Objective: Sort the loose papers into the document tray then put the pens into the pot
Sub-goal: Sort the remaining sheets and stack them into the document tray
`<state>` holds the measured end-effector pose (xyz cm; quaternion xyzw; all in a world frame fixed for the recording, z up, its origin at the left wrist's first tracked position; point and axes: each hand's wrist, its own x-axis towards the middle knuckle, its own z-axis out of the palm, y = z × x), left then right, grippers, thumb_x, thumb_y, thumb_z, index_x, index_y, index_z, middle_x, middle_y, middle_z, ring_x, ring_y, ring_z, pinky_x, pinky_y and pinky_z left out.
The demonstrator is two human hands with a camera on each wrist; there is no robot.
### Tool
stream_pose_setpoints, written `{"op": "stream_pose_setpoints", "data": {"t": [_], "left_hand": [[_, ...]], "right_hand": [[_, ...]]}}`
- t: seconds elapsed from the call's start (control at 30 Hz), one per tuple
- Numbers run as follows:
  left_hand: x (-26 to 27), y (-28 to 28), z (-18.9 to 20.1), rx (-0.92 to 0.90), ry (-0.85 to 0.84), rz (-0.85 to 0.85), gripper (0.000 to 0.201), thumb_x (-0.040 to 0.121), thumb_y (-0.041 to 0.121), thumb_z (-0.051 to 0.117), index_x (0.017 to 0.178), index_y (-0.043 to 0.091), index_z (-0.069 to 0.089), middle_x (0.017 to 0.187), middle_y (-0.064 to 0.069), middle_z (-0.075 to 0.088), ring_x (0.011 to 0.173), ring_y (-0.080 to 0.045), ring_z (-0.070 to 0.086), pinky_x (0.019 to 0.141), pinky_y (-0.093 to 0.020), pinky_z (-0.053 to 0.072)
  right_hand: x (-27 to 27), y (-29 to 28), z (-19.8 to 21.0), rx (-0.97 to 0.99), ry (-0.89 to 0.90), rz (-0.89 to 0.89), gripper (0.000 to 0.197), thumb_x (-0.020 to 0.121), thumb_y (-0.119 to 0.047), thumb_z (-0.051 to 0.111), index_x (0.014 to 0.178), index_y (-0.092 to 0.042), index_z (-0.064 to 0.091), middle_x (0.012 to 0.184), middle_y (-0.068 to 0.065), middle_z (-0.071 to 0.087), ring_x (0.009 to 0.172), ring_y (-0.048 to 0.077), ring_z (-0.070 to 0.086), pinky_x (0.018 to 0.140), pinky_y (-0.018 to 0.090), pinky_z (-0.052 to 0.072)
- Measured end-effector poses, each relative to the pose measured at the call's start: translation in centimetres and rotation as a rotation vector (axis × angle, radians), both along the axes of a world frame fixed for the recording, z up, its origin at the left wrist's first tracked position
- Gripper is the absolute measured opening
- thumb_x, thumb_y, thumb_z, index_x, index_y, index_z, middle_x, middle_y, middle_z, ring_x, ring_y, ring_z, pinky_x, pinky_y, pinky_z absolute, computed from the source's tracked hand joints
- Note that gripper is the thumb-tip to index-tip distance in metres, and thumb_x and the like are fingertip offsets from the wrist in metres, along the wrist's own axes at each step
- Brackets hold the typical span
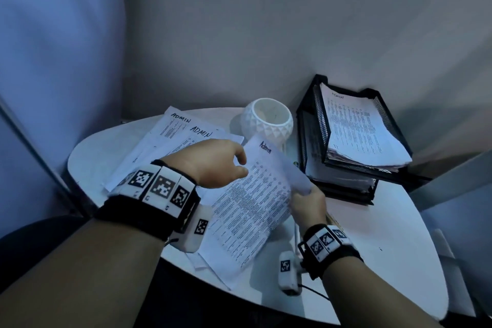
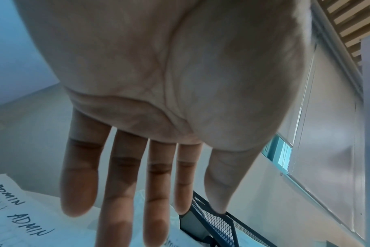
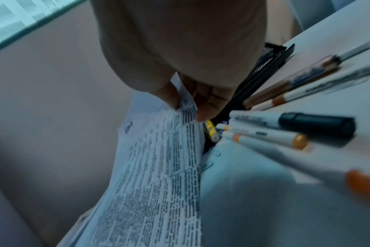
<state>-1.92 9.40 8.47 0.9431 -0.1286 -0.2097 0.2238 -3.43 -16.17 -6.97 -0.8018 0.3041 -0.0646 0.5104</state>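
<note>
My right hand point(image 1: 302, 194) pinches the right edge of a printed sheet headed "Admin" point(image 1: 253, 208) between thumb and fingers and holds it lifted above the table; the pinch point(image 3: 188, 108) and the sheet point(image 3: 154, 175) also show in the right wrist view. My left hand point(image 1: 234, 165) hovers at the sheet's left edge with straight fingers point(image 2: 158, 208), holding nothing. More loose papers marked "ADMIN" point(image 1: 173, 133) lie spread behind it. The black mesh document tray point(image 1: 303, 141) stands at the back right with a paper stack point(image 1: 359, 130) on its top tier. A white faceted pot point(image 1: 266, 125) sits beside it. Several markers point(image 3: 285, 123) lie on the table under my right hand.
The round white table point(image 1: 386, 234) stands against a grey wall, with its front edge curving close to me. A dark chair seat point(image 1: 32, 242) is at the lower left. Further sheets lie under the lifted one.
</note>
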Motion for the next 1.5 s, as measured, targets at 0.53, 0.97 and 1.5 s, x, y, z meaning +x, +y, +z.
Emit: {"op": "stream_pose_setpoints", "data": {"t": [0.53, 0.97, 1.5], "left_hand": [[0.4, -2.7, -0.4, -0.161, -0.265, 0.288, 0.038, 0.097, 0.032, 0.049, 0.069, 0.011, 0.061, 0.066, -0.006, 0.062, 0.067, -0.029, 0.059, 0.058, -0.033, 0.041], [2.1, 1.3, 0.2, -0.273, -0.426, 0.425, 0.029, 0.098, 0.016, 0.044, 0.071, 0.012, 0.056, 0.067, -0.006, 0.06, 0.061, -0.021, 0.052, 0.059, -0.035, 0.041], [2.6, 2.8, 0.3, -0.243, -0.452, 0.445, 0.03, 0.094, 0.014, 0.048, 0.065, 0.016, 0.052, 0.061, -0.002, 0.057, 0.065, -0.032, 0.054, 0.06, -0.034, 0.038]], "right_hand": [[-0.5, -2.1, 7.2, 0.4, -0.268, 0.023, 0.017, 0.097, -0.004, 0.058, 0.112, -0.011, 0.063, 0.107, 0.01, 0.068, 0.086, 0.022, 0.065, 0.056, 0.029, 0.054], [-0.3, 2.5, -2.5, 0.595, 0.305, -0.141, 0.023, 0.085, -0.002, 0.055, 0.086, -0.019, 0.039, 0.07, 0.007, 0.027, 0.053, 0.015, 0.024, 0.054, 0.033, 0.023], [0.9, 1.0, 1.0, -0.005, 0.021, -0.108, 0.008, 0.095, -0.016, 0.063, 0.087, -0.016, 0.061, 0.085, 0.008, 0.07, 0.076, 0.029, 0.07, 0.069, 0.044, 0.063]]}}
